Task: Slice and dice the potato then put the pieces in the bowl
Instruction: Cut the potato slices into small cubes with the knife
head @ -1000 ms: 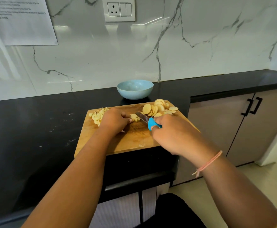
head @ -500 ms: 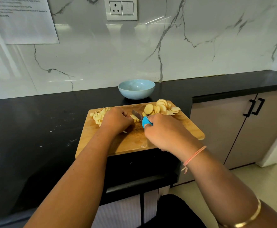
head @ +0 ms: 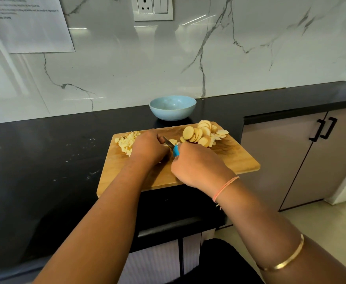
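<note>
My right hand [head: 198, 165] clamps fingers round the knife [head: 175, 151]; the potato slice [head: 173, 141] sits at its blade, pinned by my left hand [head: 148, 149] (fingers curled).

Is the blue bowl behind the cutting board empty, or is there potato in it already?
Empty, from what shows: the blue bowl has a bare inside. The diced potato and round slices lie on the cutting board.

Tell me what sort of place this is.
Probably a home kitchen: a black countertop against a marble-look backsplash, cabinet doors beneath, and a wooden cutting board with sliced potato and a blue-handled knife.
</note>
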Available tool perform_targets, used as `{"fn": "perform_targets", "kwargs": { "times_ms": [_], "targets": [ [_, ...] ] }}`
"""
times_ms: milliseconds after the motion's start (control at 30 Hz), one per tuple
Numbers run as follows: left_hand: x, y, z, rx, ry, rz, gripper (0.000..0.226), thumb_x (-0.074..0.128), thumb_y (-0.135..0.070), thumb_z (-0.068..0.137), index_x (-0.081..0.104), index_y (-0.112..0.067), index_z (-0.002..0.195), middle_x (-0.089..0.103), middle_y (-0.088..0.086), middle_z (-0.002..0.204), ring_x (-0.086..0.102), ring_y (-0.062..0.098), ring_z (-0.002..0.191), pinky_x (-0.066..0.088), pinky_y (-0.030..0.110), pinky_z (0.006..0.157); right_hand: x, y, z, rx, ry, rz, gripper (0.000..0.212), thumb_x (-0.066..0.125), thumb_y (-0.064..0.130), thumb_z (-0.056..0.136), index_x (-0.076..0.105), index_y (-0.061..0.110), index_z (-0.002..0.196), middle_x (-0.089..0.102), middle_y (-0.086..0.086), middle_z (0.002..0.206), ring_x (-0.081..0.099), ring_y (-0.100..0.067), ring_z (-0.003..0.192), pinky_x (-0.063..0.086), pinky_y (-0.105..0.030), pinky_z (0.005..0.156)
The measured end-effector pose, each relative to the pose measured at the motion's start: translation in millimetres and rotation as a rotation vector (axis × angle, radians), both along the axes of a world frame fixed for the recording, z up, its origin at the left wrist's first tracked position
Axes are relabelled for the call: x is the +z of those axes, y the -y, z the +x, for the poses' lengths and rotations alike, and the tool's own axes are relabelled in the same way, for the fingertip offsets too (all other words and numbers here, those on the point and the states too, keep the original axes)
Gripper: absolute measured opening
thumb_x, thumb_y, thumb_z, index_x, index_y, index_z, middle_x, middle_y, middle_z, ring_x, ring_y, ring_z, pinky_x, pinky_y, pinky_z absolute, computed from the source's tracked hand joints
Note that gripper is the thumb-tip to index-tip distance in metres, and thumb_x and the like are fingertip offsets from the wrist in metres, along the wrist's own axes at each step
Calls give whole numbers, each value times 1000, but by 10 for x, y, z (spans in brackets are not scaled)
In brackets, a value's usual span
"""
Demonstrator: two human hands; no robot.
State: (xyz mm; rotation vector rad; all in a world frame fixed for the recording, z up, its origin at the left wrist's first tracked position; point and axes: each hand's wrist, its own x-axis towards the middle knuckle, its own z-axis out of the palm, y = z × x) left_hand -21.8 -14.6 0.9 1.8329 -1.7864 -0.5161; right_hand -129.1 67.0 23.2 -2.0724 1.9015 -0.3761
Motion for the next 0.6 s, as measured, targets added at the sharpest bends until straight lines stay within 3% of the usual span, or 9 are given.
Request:
{"fn": "perform_targets", "kwargs": {
  "times_ms": [200, 333, 400, 500, 600],
  "targets": [
    [-26, 10, -7, 4, 7, -28, 16, 66, -13, 86, 50, -17, 85, 63, 6, 91, 64, 19, 86, 51, 25, 66, -11, -189, -74, 17, -19, -8, 39, 40, 25, 97, 44, 19, 136, 43, 4, 84, 53, -19, 92, 43, -30, 74],
    [-38, 22, 1, 8, 1, -37, 18, 66, -14, 85, 51, -15, 95, 63, 6, 95, 63, 20, 89, 47, 21, 60, 8, -373, -143, 41, -27, 7, 42, 40, 26, 98, 39, 19, 139, 43, 5, 90, 55, -20, 98, 48, -33, 83],
    [-34, 28, 5, 5, -11, -35, 20, 67, -14, 86, 51, -15, 97, 61, 5, 96, 62, 18, 86, 42, 19, 54, 37, -433, -214, 39, -31, 22, 42, 40, 26, 97, 39, 20, 139, 48, 5, 92, 55, -18, 97, 50, -35, 87],
    [-52, 60, 42, 5, -48, -20, 21, 68, -13, 85, 50, -18, 95, 60, 2, 96, 58, 11, 74, 38, 18, 50, 69, -440, -306, 0, -15, 15, 43, 41, 29, 97, 42, 22, 139, 56, 1, 113, 53, -16, 98, 49, -34, 88],
    [-64, 83, 69, 4, -91, -9, 23, 69, -12, 85, 49, -19, 92, 61, 2, 96, 59, 12, 74, 43, 18, 52, 69, -393, -305, -16, 43, -46, 41, 40, 31, 98, 44, 22, 137, 58, 2, 108, 55, -14, 92, 51, -32, 81]
  ]
}}
